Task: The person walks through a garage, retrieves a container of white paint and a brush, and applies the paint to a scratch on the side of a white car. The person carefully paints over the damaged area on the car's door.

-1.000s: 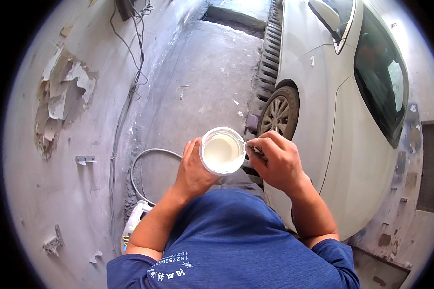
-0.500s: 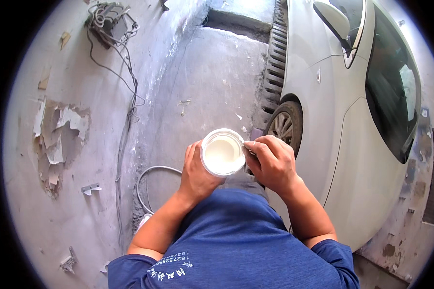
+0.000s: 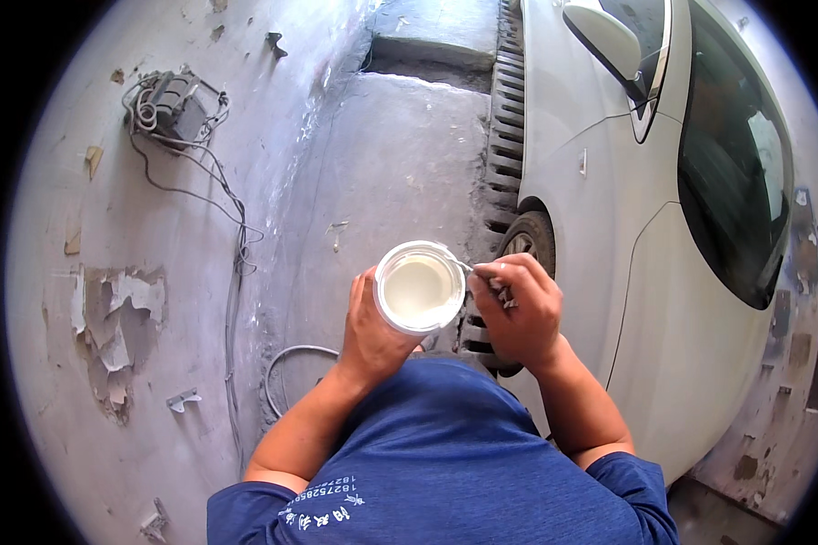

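Observation:
Wrapped around the side of a clear plastic cup, my left hand holds it upright in front of my belly. Creamy white liquid shows inside the cup. At the cup's right rim, my right hand pinches a thin pale strip that reaches from the rim to my fingertips. A small whitish grey bit shows among the curled fingers of that hand; its kind is unclear. The far end of the strip cannot be made out against the cup's rim.
A white car stands close on my right, its front wheel beside a slotted floor grate. On the left wall hang a dark box and cables. A grey hose loops over the floor.
My right hand has turned and closed more, drawing the thin strip slightly off the cup's rim. The view has shifted a little; the left hand keeps its hold.

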The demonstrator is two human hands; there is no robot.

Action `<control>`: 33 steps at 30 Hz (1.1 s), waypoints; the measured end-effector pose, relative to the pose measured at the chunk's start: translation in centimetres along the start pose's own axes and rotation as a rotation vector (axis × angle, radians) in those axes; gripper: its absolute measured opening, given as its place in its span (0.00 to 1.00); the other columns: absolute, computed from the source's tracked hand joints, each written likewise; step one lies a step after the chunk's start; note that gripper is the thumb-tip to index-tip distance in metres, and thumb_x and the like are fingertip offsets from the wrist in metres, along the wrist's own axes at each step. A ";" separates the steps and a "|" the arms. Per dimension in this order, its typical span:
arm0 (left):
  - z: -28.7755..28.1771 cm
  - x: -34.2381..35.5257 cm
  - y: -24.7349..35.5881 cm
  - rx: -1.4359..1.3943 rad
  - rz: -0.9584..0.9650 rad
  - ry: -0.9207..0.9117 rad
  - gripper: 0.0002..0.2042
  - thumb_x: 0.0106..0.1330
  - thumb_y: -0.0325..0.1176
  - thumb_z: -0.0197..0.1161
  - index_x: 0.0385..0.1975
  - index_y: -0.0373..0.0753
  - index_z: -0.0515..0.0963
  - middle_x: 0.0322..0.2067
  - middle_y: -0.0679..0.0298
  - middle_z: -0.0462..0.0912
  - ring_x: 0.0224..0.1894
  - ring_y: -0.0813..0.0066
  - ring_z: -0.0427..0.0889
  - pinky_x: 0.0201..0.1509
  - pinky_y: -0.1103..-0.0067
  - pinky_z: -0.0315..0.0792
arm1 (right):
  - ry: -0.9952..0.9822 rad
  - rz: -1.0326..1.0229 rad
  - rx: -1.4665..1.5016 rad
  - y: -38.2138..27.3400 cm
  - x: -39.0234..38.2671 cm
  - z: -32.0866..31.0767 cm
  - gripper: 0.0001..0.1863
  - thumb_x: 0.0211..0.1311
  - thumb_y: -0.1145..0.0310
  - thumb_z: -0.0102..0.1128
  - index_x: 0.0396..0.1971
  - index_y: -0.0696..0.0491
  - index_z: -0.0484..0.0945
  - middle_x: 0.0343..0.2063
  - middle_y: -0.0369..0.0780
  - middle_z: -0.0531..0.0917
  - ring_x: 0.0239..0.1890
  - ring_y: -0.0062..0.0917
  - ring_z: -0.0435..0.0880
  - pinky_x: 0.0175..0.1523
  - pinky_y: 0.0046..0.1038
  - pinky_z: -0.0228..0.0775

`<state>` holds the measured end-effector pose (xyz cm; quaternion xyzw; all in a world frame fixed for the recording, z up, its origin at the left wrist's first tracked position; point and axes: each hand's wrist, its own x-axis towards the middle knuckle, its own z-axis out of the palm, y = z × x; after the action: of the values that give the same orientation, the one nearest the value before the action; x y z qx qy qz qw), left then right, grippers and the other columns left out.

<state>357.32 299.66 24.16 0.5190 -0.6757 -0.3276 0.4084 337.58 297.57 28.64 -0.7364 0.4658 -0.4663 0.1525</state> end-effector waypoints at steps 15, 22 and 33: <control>-3.3 13.2 -6.9 -0.009 0.181 -0.043 0.31 0.48 0.31 0.75 0.53 0.36 0.68 0.47 0.53 0.76 0.49 0.54 0.76 0.55 0.66 0.69 | 0.052 0.460 0.360 2.9 9.1 3.9 0.07 0.58 0.78 0.64 0.36 0.58 0.79 0.30 0.34 0.77 0.28 0.13 0.73 0.33 0.17 0.67; -6.5 20.4 -11.5 -0.036 0.224 -0.117 0.34 0.47 0.31 0.74 0.55 0.35 0.67 0.48 0.52 0.74 0.50 0.50 0.72 0.57 0.63 0.67 | 0.194 0.242 0.110 1.9 15.4 7.9 0.09 0.53 0.80 0.66 0.34 0.56 0.79 0.30 0.38 0.79 0.26 0.14 0.73 0.31 0.17 0.67; -6.5 26.7 -13.2 -0.127 0.260 -0.179 0.31 0.46 0.31 0.75 0.52 0.37 0.69 0.46 0.55 0.76 0.48 0.53 0.73 0.55 0.64 0.67 | 0.292 0.742 0.542 3.1 18.9 9.0 0.09 0.64 0.68 0.64 0.36 0.59 0.78 0.26 0.31 0.78 0.26 0.10 0.73 0.32 0.14 0.65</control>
<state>365.47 270.37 21.30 0.3693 -0.7488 -0.3590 0.4173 345.83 278.44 32.19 -0.3812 0.5753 -0.5837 0.4278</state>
